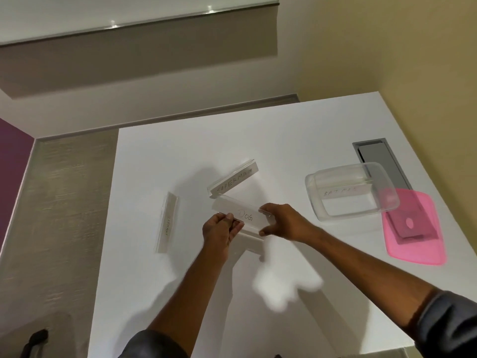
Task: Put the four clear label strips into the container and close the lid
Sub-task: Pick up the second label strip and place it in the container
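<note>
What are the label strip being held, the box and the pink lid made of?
The Dog strip looks like clear, glossy acrylic: the table shows through it and its edges catch light. The container seems to be thin, transparent plastic, with the Batman strip readable through its wall. The pink lid looks like soft, matte, translucent plastic, possibly silicone.

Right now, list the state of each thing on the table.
Container: open, upright.
Batman strip: inside the container.
Dog strip: held in both hands.
Superman strip: lying on the table.
Elephant strip: lying on the table.
Lid: off, beside the container.
Left hand: gripping.
Right hand: gripping.
</note>
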A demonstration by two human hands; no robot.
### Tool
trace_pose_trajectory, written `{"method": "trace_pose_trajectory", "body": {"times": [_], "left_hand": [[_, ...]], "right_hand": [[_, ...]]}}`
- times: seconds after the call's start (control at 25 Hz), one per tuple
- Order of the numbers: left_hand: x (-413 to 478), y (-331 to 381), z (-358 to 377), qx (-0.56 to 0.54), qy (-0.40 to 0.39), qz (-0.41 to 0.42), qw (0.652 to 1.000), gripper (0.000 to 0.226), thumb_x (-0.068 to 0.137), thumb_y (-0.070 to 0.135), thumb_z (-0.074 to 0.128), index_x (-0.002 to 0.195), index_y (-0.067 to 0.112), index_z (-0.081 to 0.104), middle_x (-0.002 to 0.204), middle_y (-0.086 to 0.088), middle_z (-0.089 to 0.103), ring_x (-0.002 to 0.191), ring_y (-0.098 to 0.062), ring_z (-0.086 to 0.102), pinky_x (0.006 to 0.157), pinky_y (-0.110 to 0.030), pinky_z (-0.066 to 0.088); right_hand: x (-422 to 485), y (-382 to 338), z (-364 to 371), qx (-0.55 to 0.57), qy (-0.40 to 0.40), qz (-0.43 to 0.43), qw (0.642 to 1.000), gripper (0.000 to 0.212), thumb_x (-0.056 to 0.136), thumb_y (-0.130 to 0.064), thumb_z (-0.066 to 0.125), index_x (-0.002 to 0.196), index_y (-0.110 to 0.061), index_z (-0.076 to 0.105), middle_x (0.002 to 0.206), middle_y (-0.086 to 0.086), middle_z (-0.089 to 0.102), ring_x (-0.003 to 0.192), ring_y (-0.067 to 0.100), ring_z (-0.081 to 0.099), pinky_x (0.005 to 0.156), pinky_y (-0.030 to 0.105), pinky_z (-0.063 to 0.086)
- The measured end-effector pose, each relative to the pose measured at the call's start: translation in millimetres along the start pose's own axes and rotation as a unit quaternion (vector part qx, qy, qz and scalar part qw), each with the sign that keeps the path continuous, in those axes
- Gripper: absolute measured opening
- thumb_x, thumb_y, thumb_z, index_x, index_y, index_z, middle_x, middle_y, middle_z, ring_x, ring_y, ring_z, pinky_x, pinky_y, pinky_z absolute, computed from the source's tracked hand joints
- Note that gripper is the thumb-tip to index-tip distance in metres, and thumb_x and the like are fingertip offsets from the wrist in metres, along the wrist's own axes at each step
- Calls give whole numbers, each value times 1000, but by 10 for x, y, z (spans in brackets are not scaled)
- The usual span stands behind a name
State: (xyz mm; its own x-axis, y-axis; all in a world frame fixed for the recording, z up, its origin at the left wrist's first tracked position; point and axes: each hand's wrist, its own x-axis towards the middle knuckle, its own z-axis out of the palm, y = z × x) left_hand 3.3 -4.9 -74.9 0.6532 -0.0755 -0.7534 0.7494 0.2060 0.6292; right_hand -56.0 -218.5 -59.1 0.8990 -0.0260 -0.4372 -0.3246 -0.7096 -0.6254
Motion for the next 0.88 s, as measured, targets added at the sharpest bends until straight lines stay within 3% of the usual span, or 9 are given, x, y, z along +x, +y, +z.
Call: {"method": "trace_pose_trajectory", "body": {"times": [0.12,0.32,0.44,0.56,0.68,0.88], "left_hand": [[-99,-66,173,15,-26,5,1000,11,103,4,69,109,-5,65,110,-27,78,94,-33,83,79,-36,70],[-188,-31,317,144,-59,93,983,39,90,8,86,123,6,65,112,-18,81,99,-32,83,87,-39,69],[-195,63,392,237,-57,150,958,56,80,12,95,128,11,66,113,-14,79,100,-29,81,89,-41,68],[-210,159,501,354,-43,194,914,64,70,31,101,122,20,64,114,-1,76,101,-19,78,90,-36,67],[-239,251,672,424,-74,230,873,79,65,41,103,127,28,57,116,12,70,98,-3,74,82,-21,61],[-280,327,1042,557,-149,290,764,79,70,42,99,139,34,62,136,10,62,121,-15,61,102,-36,54]], "right_hand": [[-103,141,-200,-17,8,-5,1000,67,76,-37,94,134,-18,66,125,2,75,100,19,69,71,17,45],[-309,308,-546,-40,10,5,999,62,73,-40,90,129,-26,68,115,-5,74,94,18,68,81,33,56],[-415,399,-760,-52,16,-20,998,59,72,-41,90,125,-28,70,106,-10,75,89,16,68,80,34,57],[-493,500,-952,-58,27,-42,997,57,71,-41,90,124,-29,72,102,-15,75,86,11,67,76,30,54],[-535,625,-1131,-59,32,-44,997,60,69,-40,91,125,-30,71,106,-13,76,88,12,68,74,27,52],[-596,888,-1399,-64,30,-41,997,62,67,-39,91,126,-31,71,110,-13,76,93,13,69,77,31,55]]}}
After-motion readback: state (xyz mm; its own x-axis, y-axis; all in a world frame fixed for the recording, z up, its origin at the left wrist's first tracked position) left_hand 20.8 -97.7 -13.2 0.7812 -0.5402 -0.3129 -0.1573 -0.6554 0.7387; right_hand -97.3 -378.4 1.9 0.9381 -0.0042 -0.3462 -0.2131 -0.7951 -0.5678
